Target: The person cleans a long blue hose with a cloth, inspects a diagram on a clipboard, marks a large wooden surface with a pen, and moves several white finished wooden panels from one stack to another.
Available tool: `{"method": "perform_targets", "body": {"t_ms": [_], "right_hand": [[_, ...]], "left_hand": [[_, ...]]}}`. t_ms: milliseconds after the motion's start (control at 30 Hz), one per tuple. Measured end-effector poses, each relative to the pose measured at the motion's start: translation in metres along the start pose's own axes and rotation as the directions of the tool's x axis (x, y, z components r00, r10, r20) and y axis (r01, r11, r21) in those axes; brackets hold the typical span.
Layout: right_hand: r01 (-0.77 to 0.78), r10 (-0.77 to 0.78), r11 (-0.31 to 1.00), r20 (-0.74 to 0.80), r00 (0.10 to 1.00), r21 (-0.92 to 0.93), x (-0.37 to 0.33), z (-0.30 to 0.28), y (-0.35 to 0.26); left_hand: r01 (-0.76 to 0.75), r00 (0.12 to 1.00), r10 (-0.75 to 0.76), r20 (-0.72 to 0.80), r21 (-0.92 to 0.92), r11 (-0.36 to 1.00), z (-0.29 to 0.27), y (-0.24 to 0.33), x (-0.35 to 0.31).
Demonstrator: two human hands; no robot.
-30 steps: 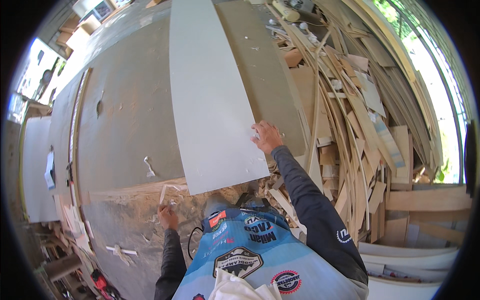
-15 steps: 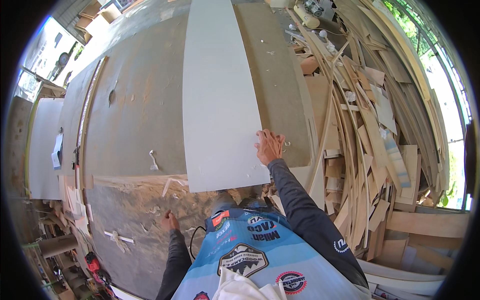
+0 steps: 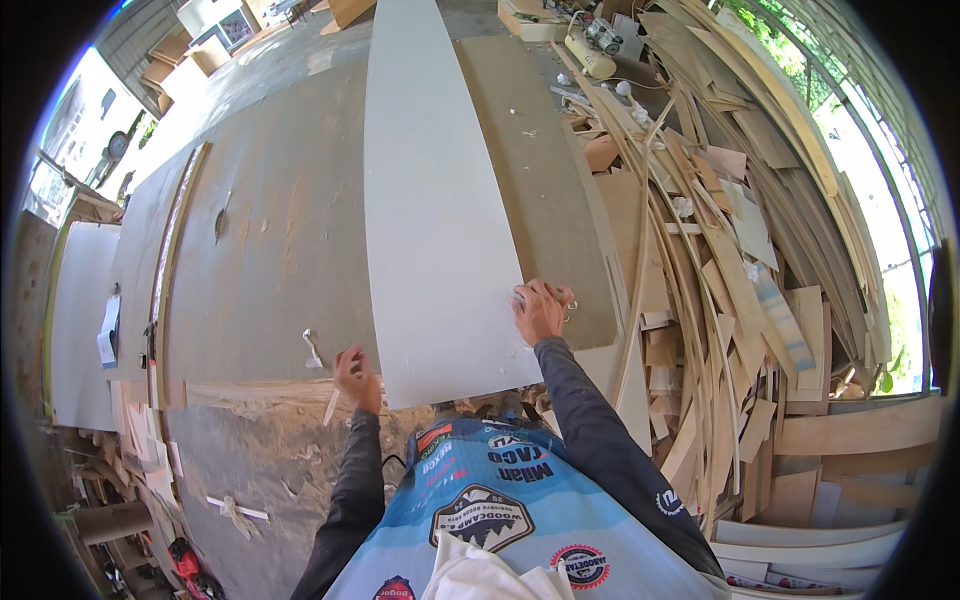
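A long white board lies lengthwise ahead of me on a larger brown sheet, its near end close to my body. My right hand is on the board's right edge near that end, with bent fingers closed over the edge. Just off the left edge hovers my left hand, its fingers loosely bent and apart, with nothing seen in them. A small crumpled whitish scrap lies on the brown sheet beside my left hand.
Wood strips and offcuts are heaped along the right. A compressor stands at the far right. Sawdust covers the sheet's near edge. At left are a narrow strip and another white panel. A red tool sits at lower left.
My left hand has moved up and right to beside the board's left edge. My right hand stays on the right edge. The view has tilted slightly upward.
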State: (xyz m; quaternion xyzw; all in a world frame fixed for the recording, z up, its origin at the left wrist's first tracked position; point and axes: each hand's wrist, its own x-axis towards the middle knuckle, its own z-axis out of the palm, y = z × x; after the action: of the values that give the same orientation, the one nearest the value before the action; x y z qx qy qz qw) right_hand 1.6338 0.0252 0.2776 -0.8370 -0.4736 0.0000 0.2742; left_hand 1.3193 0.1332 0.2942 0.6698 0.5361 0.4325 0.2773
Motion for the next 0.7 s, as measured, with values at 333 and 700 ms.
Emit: {"method": "perform_targets", "body": {"t_ms": [333,700], "right_hand": [[0.127,-0.138,0.950,-0.017,0.990,-0.286,0.011,0.016,-0.003],[0.165,-0.179,0.963,0.050,0.983,0.215,-0.067,-0.015,-0.052]], "left_hand": [[-0.079,0.922,0.137,0.362,-0.171,0.982,0.063,0.059,0.007],[-0.575,0.474,0.485,0.735,-0.158,0.803,0.104,0.077,0.000]]}}
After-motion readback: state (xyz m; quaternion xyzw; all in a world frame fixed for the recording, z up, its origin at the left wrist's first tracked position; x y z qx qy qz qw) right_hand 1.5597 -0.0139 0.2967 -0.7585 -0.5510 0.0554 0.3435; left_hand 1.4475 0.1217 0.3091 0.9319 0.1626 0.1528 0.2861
